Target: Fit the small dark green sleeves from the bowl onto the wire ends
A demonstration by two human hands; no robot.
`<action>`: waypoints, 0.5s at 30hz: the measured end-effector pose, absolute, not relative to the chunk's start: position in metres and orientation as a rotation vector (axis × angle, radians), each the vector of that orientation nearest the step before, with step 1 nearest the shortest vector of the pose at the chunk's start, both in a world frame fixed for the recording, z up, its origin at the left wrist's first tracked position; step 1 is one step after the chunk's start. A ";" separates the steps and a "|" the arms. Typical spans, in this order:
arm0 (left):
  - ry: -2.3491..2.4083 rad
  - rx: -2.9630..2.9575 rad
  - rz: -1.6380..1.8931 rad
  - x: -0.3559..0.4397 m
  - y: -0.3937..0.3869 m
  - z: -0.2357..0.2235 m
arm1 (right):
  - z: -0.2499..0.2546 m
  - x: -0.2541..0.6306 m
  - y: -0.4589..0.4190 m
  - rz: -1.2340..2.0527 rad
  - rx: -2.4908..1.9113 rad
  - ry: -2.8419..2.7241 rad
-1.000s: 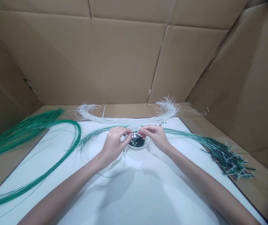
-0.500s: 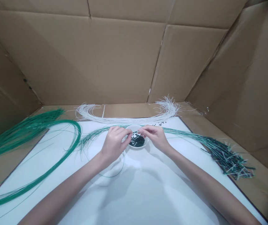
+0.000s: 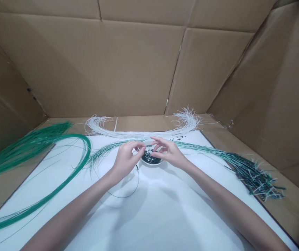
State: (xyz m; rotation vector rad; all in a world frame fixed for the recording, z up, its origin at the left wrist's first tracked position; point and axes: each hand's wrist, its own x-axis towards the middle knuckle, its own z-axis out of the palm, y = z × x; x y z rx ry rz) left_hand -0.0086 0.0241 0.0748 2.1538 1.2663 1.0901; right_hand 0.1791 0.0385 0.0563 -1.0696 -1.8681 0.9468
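My left hand (image 3: 125, 159) is pinched on a thin green cord (image 3: 124, 197), which loops below the wrist over the white surface. A few dark beads (image 3: 137, 167) sit on that cord under the hand, and dark bits show at the fingertips too. My right hand (image 3: 172, 154) hangs over the right side of a small white bowl (image 3: 153, 165), its thumb and fingers apart. Black beads (image 3: 151, 159) fill the lower part of the bowl. Whether a bead touches the right fingertips is too small to tell.
Green cords (image 3: 88, 150) curve along the left. A bundle of white cords (image 3: 139, 133) lies at the back. Behind the bowl runs a bundle with beaded ends (image 3: 259, 177) at right. Loose beads (image 3: 178, 138) lie near the back edge. Cardboard walls (image 3: 139, 69) surround the table.
My right hand has opened from a pinch, its thumb lowering toward the beads. The left hand has shifted slightly left, keeping its pinch. Beads on the hanging cord show more plainly.
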 end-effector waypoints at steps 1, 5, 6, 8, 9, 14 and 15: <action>1.261 2.071 1.078 -0.010 0.027 0.074 | 0.054 0.180 0.042 0.953 -1.118 -1.910; 1.212 1.795 1.030 -0.017 0.043 0.066 | 0.048 0.176 0.058 0.788 -1.327 -2.337; 1.193 1.750 1.029 -0.019 0.047 0.064 | 0.048 0.174 0.061 0.733 -1.355 -2.444; 1.168 1.703 1.035 -0.020 0.051 0.061 | 0.048 0.168 0.064 0.659 -1.390 -2.583; 1.163 1.700 1.037 -0.021 0.052 0.060 | 0.048 0.165 0.065 0.639 -1.407 -2.618; 1.181 1.717 1.042 -0.020 0.052 0.059 | 0.044 0.162 0.063 0.615 -1.469 -2.622; 1.182 1.711 1.043 -0.020 0.051 0.059 | 0.043 0.162 0.063 0.614 -1.467 -2.621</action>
